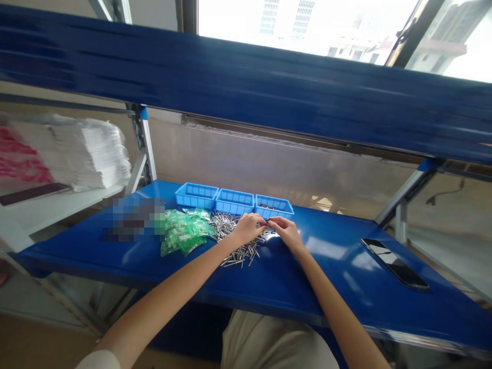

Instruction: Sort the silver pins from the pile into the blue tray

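Note:
My left hand [248, 228] is over the right part of a loose pile of silvery metal pins [246, 253], its thumb and fingers pinched together. My right hand [283, 229] meets it fingertip to fingertip, also in a pinch. Something small and dark shows between the fingertips, too small to make out. Just behind the hands stands a blue bin [286, 209] with small dark pieces in it. Left of it are a middle blue bin [234, 201] and a left blue bin [196, 195]. Green and clear plastic packets [184, 233] lie left of the pins.
A black phone [395, 264] lies on the right of the blue table [338, 266]. A blurred-out item [132, 220] is at the left. A blue shelf beam [246, 92] crosses above. White wrapped stacks [92, 154] sit on a side shelf at the left.

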Tool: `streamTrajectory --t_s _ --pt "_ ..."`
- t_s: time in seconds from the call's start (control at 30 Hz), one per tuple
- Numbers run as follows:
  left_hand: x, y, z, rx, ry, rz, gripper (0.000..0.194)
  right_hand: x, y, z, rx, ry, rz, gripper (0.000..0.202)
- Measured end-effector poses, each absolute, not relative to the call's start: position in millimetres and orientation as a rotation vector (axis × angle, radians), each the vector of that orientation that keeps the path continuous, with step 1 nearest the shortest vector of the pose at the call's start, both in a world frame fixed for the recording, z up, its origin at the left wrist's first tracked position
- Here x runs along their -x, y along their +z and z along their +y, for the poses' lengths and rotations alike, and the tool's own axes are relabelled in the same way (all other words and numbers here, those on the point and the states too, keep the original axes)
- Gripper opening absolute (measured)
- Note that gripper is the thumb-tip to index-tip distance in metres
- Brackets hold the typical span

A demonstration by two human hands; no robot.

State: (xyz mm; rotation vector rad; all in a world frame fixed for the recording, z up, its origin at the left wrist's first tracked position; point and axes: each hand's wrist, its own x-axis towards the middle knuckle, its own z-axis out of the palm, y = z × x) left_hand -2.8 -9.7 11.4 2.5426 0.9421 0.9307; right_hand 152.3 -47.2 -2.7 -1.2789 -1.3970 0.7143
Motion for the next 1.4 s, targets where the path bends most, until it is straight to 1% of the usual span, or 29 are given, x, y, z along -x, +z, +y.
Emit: streamTrajectory --t_s 0.13,0.3,0.43,0.7,0.8,0.9,1.0,1.07,1.27,1.4 --pt "2.4 9.7 -8.6 -2.482 1.004 0.919 0.023 -150.3 -0.6 -47.5 1.273 0.746 -1.35 0.036" --pt "2.1 6.0 -6.1 -2.418 0.994 0.911 0.028 -145.6 4.7 -51.5 1.275 0.814 -1.388 0.038" --pt "2.6 5.8 -4.4 -2.373 1.041 0.992 0.025 -143.7 7.8 -54.0 1.283 0.751 -1.413 0.037" --pt "2.5 7.4 -0.4 -2.221 1.263 1.112 0.03 -151.5 -3.6 -48.0 1.295 0.688 -1.479 0.038" --pt "1.3 5.1 0.9 -2.213 1.293 1.097 0.032 -153.7 -4.9 -47.0 1.324 0.68 -1.435 0.043" --pt "-0.2 1.5 0.4 -2.234 1.208 1.036 0.031 -155.5 -5.2 -46.0 1.336 0.723 -1.32 0.047" --pt "-1.0 -0.6 -2.8 -2.302 1.033 0.925 0.026 -154.8 -3.6 -47.2 1.324 0.771 -1.288 0.046" --pt "-0.7 0.0 -5.3 -2.341 0.976 0.906 0.023 -153.1 -1.3 -49.1 1.329 0.801 -1.308 0.045" --pt "2.6 5.8 -7.7 -2.46 0.915 1.024 0.021 -152.5 0.7 -49.6 1.288 0.871 -1.338 0.044" --pt "4.9 7.2 -6.5 -2.467 0.939 1.252 0.02 -159.5 -4.6 -44.1 1.302 0.822 -1.19 0.043"
